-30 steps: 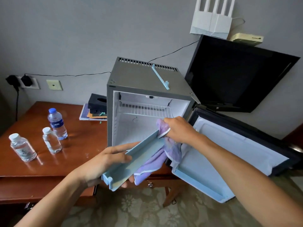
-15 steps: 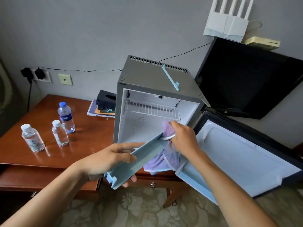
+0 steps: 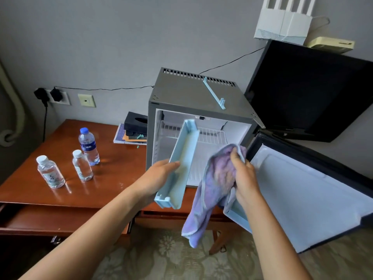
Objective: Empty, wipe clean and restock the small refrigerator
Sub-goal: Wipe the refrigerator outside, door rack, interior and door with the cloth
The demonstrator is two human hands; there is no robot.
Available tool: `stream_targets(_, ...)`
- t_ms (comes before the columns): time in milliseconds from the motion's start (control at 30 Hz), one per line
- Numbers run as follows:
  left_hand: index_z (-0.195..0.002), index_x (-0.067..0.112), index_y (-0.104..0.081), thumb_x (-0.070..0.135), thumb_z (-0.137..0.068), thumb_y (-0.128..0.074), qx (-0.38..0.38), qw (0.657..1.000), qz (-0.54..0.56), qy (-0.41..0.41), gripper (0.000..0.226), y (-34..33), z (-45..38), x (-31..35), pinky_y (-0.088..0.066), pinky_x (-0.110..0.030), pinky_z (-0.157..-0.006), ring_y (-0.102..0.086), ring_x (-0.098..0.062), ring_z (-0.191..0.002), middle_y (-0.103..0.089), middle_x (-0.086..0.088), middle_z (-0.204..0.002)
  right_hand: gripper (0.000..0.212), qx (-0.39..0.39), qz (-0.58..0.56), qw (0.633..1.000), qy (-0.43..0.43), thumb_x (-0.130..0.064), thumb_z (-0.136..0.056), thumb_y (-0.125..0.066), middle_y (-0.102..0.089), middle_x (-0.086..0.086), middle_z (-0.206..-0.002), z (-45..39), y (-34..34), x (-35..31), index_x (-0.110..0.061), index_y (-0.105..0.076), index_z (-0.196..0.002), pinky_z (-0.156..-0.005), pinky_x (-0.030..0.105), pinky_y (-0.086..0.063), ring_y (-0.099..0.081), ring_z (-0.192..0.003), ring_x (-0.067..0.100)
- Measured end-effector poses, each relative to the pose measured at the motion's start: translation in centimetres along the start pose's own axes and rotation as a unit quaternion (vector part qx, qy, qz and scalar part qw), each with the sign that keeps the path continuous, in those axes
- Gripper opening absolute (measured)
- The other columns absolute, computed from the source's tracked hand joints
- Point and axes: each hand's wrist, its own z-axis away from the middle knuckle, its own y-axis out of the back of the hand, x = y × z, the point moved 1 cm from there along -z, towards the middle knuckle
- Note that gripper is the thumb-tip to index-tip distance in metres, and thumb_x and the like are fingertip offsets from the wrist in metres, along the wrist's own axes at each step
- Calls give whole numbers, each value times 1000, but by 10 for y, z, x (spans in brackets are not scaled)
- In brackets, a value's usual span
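Left hand (image 3: 159, 178) gripped rigid pale-blue plastic door shelf (image 3: 179, 164) mid-length. Right hand (image 3: 243, 174) clutched limp purple cloth (image 3: 212, 190). Shelf judged light, possibly slippery.

Bottles (image 3: 82, 158) on desk (image 3: 113, 174) left of fridge (image 3: 193, 93); rail (image 3: 214, 93) atop fridge.

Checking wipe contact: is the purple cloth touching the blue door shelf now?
Apart. Head view shows the purple cloth hanging from the right hand, with fridge interior visible between it and the blue door shelf.
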Motion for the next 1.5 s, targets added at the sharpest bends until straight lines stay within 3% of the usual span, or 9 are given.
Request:
stream_targets(200,-125,20,-52,27,-110,-44,98,992,25,-80,18,-30,-32,-11,-56,-40,-91,-67,-25,-109,-67,-8,-119,37,-82,40,989,-119,-59,-94,-61,-78,-2,-100,58,-23,31,-25,-73,-102,-92,41,-57,-72,-98,16)
stream_targets(367,-127,15,-38,41,-110,-35,106,987,9,-116,32,-51,-33,-20,-51,-17,-75,-59,-14,-92,-57,-4,-106,42,-104,141,980,-99,-63,-76,-66,-75,-2,-93,70,-50,41,-30,-70,-101,-91,44,-58,-71,-93,17)
stream_targets(567,-107,11,-62,31,-98,-62,140,982,114,-56,22,-45,-42,-29,-53,-45,-78,-65,-29,-92,-68,-10,-95,15,-41,318,947,1,-32,-90,-62,-71,2,-90,49,-27,57,-18,-64,-93,-81,40,-56,-67,-89,27)
stream_targets(700,-101,13,-64,19,-103,-60,187,962,195,-33,8,-46,-41,-36,-59,-47,-83,-70,-25,-90,-72,-7,-96,32,31,454,887,77,-41,-96,-66,-71,13,-102,37,-21,53,-12,-62,-108,-76,37,-48,-66,-97,36)
stream_targets(933,-98,22,-64,34,-102,-62,275,946,148,-84,12,-59,-33,-55,-60,-48,-87,-72,-26,-97,-73,-7,-99,23,60,282,957,-27,-37,-101,-55,-69,4,-91,44,-43,78,-14,-58,-100,-89,44,-53,-65,-91,27)
stream_targets(1133,-100,20,-65,27,-101,-64,274,944,161,-82,6,-48,-34,-55,-57,-56,-94,-72,-22,-97,-75,0,-96,54,19,520,853,48,-51,-107,-35,-74,14,-95,40,-34,72,-9,-70,-101,-70,35,-49,-70,-92,34)
stream_targets(1333,-115,8,-61,21,-102,-62,246,947,195,-73,19,-17,-37,-39,-62,-41,-63,-69,-26,-93,-69,-9,-102,43,-65,201,976,-60,-45,-108,-42,-73,-1,-80,52,0,54,-22,-70,-85,-55,18,-48,-66,-73,8)
stream_targets(1433,-115,4,-61,21,-101,-63,182,961,207,-32,22,-4,-31,-33,-58,-31,-55,-67,-27,-83,-68,-10,-97,28,20,3,986,-163,-32,-103,-57,-69,5,-77,38,14,68,-15,-69,-86,-63,28,-49,-67,-63,13)
stream_targets(1500,-114,3,-61,20,-100,-65,150,975,161,-26,23,-4,-25,-34,-53,-26,-51,-64,-25,-77,-67,-11,-93,22,-25,-35,989,-139,-27,-101,-58,-70,11,-89,38,14,66,-9,-69,-97,-75,36,-53,-69,-72,15)
